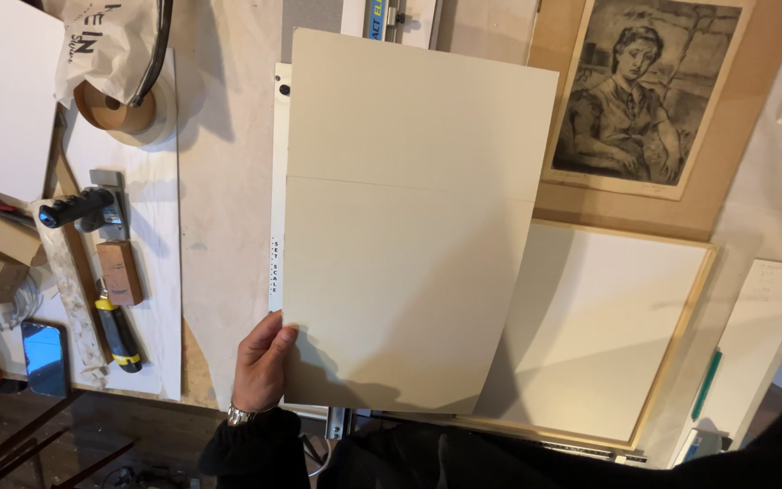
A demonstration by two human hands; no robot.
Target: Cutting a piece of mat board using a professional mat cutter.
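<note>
Left hand pinches the lower left corner of a cream board, thumb on top, wristwatch showing. The board is stiff, matte, rectangular, with a faint line across it, and it hangs over the bench's near edge. Right hand is out of sight. A wood-edged white panel lies at the board's right edge, an etching beyond it.

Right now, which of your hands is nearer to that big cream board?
Left. My left hand grips the cream board at its lower left corner, thumb on its face. My right hand is not in view, so its place cannot be told.
</note>
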